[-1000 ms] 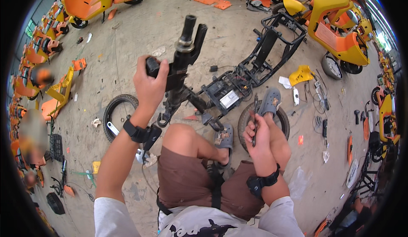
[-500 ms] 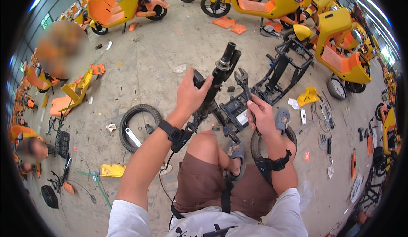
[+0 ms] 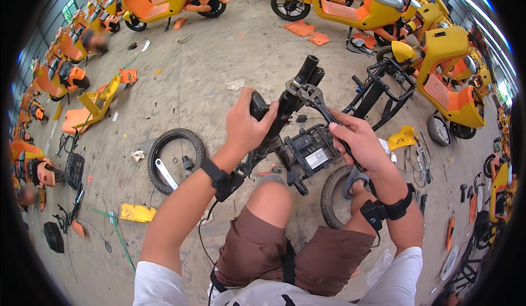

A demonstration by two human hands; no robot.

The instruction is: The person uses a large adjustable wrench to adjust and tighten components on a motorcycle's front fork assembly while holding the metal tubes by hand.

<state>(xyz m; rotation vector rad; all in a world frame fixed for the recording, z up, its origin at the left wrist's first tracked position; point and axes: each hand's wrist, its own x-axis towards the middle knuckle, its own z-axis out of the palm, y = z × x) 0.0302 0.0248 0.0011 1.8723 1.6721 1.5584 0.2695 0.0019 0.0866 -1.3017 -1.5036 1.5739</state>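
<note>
On a littered concrete floor [image 3: 230,48] — left hand [image 3: 246,125] grips the steering column [image 3: 285,108], right hand [image 3: 359,141] clasps a wrench [image 3: 320,106].

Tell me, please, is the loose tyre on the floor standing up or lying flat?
Lying flat. The tyre shows its full ring from above on the concrete floor, with a wrench resting across its hole.

Matt black metal steering column [image 3: 285,111], rough concrete floor [image 3: 219,54]

Bare concrete floor [image 3: 230,48] strewn with scooter parts

A loose black tyre [image 3: 176,159] lies at nine o'clock with a wrench [image 3: 165,174] inside; orange panels [image 3: 306,30] at twelve, a yellow panel [image 3: 137,213] at seven, a stripped black frame [image 3: 383,89] at two.
</note>
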